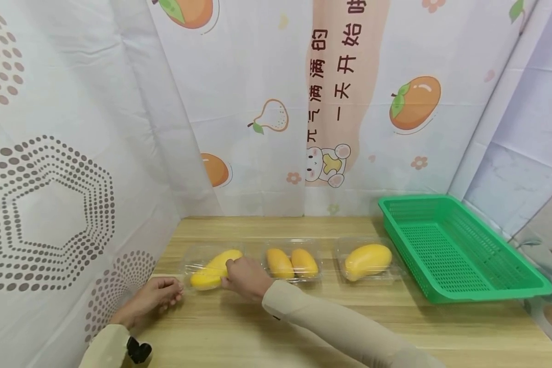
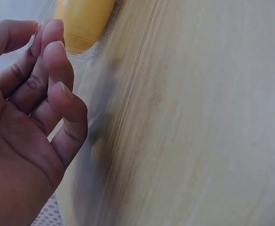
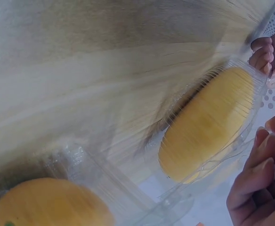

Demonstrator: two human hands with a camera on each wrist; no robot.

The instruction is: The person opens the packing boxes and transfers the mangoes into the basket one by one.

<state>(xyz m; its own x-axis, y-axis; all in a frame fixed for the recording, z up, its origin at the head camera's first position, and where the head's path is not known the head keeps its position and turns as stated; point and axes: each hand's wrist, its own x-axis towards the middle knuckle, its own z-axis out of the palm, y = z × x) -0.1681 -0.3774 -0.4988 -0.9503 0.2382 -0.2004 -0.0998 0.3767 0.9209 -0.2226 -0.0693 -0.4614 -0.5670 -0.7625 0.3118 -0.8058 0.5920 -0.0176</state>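
A clear plastic clamshell box point(image 1: 190, 260) stands at the left of the table, with a long yellow fruit point(image 1: 218, 267) inside it. At its left end my left hand point(image 1: 158, 295) pinches the plastic edge between thumb and finger; the same hand point(image 2: 31, 99) shows close up in the left wrist view. My right hand point(image 1: 247, 277) reaches over the box's right end. Its thumb and fingertips come together at the plastic rim, seen in the right wrist view beside the fruit point(image 3: 208, 125). Part of the fruit is hidden behind the right hand in the head view.
Right of my hand sits a clear box with two orange-yellow fruits point(image 1: 280, 263). Farther right, another clear box holds one yellow fruit point(image 1: 368, 259). A green plastic basket point(image 1: 487, 295) stands at the table's right end. Printed curtains point(image 1: 257, 61) hang behind and beside the wooden table point(image 1: 221, 332).
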